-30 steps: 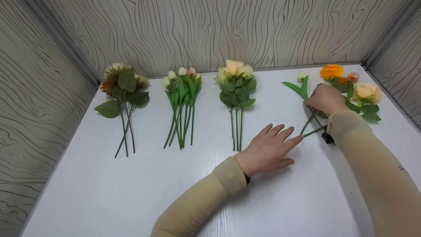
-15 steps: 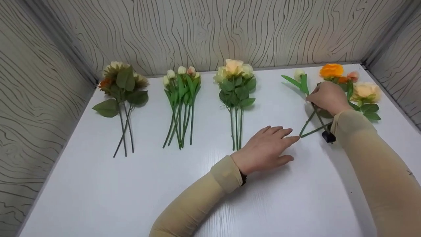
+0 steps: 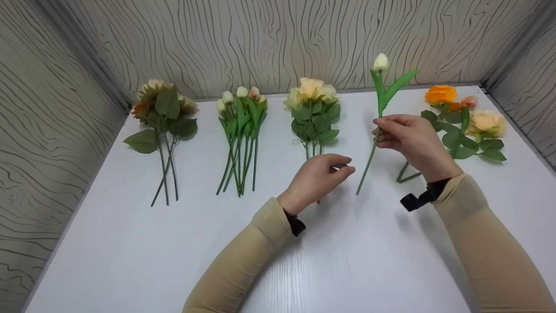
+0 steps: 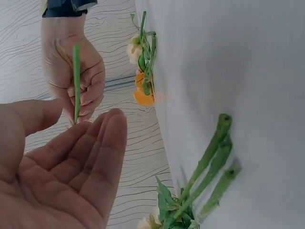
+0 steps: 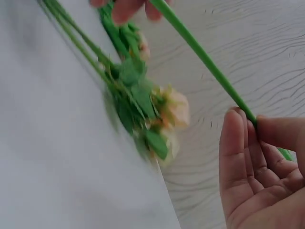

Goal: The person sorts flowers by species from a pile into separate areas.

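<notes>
My right hand (image 3: 419,145) pinches the green stem of a white tulip (image 3: 382,98) between thumb and fingers, just below its leaves. The tulip is raised off the table, bloom up, its stem slanting down to the left. In the right wrist view the stem (image 5: 205,59) runs from the pinching fingers toward the other hand. My left hand (image 3: 312,180) hovers over the stems of the rose bunch (image 3: 313,106), fingers loosely bent and nothing held. Its palm (image 4: 66,186) faces the tulip stem, apart from it as far as the head view shows.
On the white table (image 3: 130,252) lie a bunch of brownish and orange flowers (image 3: 160,108) at the left and a tulip bunch (image 3: 241,117) beside it. At the right, an orange flower (image 3: 441,94) and a peach rose (image 3: 486,123) lie in a loose group. A patterned wall (image 3: 243,43) stands behind.
My right hand has lifted the white tulip from the loose group at the right and brought it left and nearer. My left hand has drawn back leftward, its fingers now more bent.
</notes>
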### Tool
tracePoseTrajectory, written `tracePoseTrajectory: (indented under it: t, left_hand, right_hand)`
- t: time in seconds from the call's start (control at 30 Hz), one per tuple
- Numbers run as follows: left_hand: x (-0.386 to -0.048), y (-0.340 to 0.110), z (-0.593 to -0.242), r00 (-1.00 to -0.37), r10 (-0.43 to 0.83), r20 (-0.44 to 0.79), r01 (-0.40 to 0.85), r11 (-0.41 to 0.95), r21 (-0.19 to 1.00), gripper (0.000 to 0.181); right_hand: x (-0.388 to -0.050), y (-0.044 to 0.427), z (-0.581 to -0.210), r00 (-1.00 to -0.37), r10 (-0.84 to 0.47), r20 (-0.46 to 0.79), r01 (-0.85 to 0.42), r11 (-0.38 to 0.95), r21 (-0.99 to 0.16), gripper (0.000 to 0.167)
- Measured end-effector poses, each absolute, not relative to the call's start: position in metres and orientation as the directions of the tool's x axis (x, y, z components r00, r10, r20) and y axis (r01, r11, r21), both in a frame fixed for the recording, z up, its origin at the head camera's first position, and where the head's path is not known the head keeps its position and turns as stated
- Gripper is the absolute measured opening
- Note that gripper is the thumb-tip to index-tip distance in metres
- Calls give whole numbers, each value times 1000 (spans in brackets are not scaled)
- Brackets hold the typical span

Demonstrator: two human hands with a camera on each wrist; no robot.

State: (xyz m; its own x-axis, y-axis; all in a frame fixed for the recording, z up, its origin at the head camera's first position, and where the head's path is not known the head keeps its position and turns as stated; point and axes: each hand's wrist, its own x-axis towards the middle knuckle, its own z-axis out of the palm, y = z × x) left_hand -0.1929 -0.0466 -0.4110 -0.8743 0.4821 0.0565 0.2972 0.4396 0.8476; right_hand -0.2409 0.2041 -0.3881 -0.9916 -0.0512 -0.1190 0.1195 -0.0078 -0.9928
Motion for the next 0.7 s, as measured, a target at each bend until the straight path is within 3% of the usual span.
tracePoseTrajectory:
  t: [0.17, 0.37, 0.7]
  left_hand:
    - [-195, -55, -413, -881, 471, 42, 236, 359, 903, 26]
    - [-196, -57, -414, -884, 466, 29, 207, 336, 919, 12]
    - [-198, -57, -417, -907, 420, -28, 130, 343, 930, 7]
  right_hand:
    - [-231, 178, -400, -993, -112, -39, 52, -118, -992, 36]
    - [-224, 165, -405, -991, -131, 29, -15, -109, -994, 34]
    - [-220, 155, -407, -992, -122, 19, -11, -68, -998, 38]
